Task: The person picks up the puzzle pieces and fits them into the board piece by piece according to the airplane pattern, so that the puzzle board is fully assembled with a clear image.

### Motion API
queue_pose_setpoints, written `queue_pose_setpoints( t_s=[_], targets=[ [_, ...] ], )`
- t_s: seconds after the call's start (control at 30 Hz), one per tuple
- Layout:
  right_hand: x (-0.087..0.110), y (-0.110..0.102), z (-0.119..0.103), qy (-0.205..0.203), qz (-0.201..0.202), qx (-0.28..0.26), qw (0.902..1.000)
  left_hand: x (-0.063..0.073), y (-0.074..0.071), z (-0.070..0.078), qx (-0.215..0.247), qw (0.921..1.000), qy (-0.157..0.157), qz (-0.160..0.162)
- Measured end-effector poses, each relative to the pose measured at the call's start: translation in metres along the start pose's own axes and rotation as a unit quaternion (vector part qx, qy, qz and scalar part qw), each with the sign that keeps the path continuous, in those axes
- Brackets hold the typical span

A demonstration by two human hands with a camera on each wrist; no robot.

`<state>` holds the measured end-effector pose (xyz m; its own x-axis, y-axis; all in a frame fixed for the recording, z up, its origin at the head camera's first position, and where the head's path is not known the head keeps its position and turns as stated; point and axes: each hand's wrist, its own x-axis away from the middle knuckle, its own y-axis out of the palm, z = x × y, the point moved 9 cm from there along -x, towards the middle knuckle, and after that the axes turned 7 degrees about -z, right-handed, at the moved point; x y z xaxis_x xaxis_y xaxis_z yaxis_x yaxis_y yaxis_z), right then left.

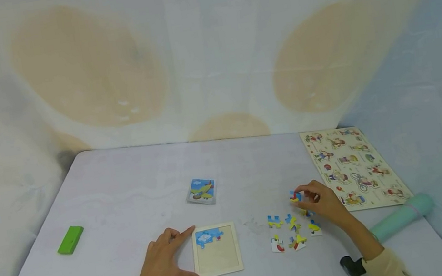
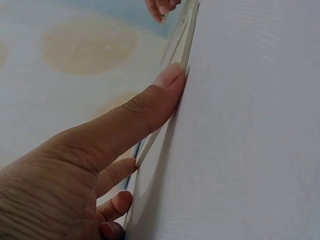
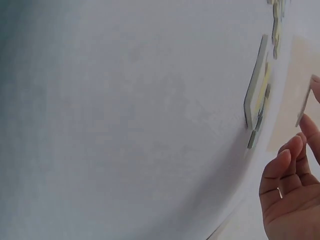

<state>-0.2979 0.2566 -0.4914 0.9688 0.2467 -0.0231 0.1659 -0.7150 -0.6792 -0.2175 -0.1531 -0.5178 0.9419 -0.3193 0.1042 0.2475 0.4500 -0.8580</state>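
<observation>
My left hand (image 1: 163, 265) holds the left side of a wooden puzzle tray (image 1: 221, 273), index finger at the upper corner and thumb at the lower one. Joined blue sky pieces (image 1: 208, 236) fill the tray's upper left part. In the left wrist view the thumb (image 2: 165, 90) lies along the edge of the tray (image 2: 190, 42). Over to the right, my right hand (image 1: 322, 201) pinches a blue, red and yellow puzzle piece (image 1: 294, 196) between thumb and finger. The right wrist view shows that piece (image 3: 304, 107) edge-on. Several loose puzzle pieces (image 1: 298, 241) lie below this hand.
A small airplane picture puzzle (image 1: 202, 191) lies behind the tray. At far left is a green block (image 1: 70, 240). On the right are a large peg board with figures (image 1: 351, 165), a rolled teal mat (image 1: 403, 217) and a black object (image 1: 351, 266) by the right wrist.
</observation>
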Motion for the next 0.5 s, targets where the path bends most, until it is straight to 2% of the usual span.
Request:
queue_pose_setpoints(
  t_s=[0.27, 0.5],
  targets=[
    [0.0, 0.01, -0.022, -0.024, -0.013, -0.011, 0.9996, -0.002, 0.001, -0.001, -0.002, 1.0, 0.002, 0.002],
    [0.004, 0.026, -0.054, -0.087, -0.021, -0.01, 0.9959, -0.002, 0.002, -0.001, -0.004, 1.0, 0.002, 0.002]
  ],
)
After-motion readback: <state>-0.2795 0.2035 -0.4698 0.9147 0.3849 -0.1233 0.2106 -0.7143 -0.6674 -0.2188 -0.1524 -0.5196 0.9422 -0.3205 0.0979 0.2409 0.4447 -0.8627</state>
